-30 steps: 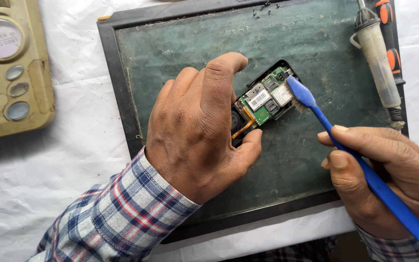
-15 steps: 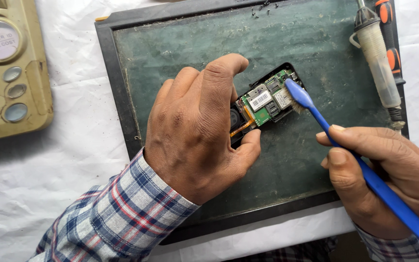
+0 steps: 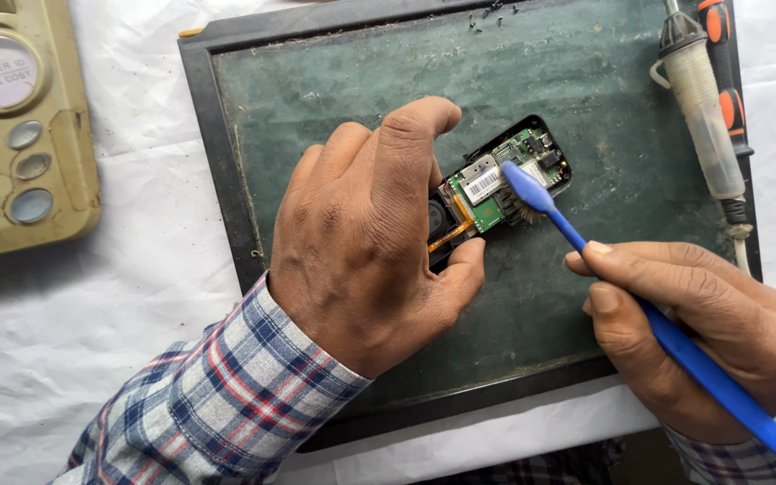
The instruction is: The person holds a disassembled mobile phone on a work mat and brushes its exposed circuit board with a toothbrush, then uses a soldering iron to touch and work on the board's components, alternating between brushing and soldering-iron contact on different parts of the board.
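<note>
An opened phone (image 3: 511, 175) with a bare green circuit board lies on a dark green work mat (image 3: 334, 81). My left hand (image 3: 370, 233) grips its lower end, index finger along the top edge and thumb under it, hiding that half. My right hand (image 3: 693, 323) holds a blue brush (image 3: 666, 332) like a pen. Its bristled head rests on the board near the middle of the phone.
A soldering iron (image 3: 702, 117) and a black-and-orange tool (image 3: 727, 72) lie along the mat's right edge. Several tiny screws (image 3: 487, 13) sit at the mat's top edge. A beige desk telephone unit (image 3: 11, 135) stands at the left on white sheeting (image 3: 92, 341).
The blue brush head has moved left and down, from beside the phone's right end onto the circuit board. My left hand has stayed in its grip.
</note>
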Motion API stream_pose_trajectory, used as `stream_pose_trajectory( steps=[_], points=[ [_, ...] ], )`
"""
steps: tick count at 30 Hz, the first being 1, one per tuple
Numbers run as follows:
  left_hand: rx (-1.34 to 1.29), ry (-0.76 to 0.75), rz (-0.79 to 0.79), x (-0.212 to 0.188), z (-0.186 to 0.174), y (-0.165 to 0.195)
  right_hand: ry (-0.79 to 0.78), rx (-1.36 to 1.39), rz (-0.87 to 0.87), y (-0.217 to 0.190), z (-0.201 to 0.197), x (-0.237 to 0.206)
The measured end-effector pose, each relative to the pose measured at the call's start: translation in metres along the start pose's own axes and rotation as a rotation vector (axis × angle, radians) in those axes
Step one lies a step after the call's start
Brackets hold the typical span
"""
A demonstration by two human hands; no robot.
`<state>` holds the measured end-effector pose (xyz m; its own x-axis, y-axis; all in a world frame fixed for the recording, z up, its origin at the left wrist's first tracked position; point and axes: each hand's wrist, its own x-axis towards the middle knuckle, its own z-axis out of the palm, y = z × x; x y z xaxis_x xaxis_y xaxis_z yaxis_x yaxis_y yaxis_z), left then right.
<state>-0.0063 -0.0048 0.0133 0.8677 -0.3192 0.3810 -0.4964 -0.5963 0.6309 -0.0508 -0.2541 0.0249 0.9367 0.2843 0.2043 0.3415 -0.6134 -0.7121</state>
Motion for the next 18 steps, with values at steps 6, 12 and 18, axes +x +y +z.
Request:
stream_pose_trajectory(
  steps=[6,12,18],
  points=[
    [-0.005,-0.003,0.001,-0.0001,-0.0003,0.0000,0.049,-0.043,0.068,0.0011,0.0003,-0.0003],
    [-0.005,-0.003,-0.005,0.0000,-0.0001,0.0003,0.046,-0.048,0.054,0.0002,0.0004,0.0007],
    [-0.007,-0.001,-0.006,0.0006,-0.0001,0.0000,0.031,-0.010,0.025,-0.0011,0.0010,-0.0006]
  ],
)
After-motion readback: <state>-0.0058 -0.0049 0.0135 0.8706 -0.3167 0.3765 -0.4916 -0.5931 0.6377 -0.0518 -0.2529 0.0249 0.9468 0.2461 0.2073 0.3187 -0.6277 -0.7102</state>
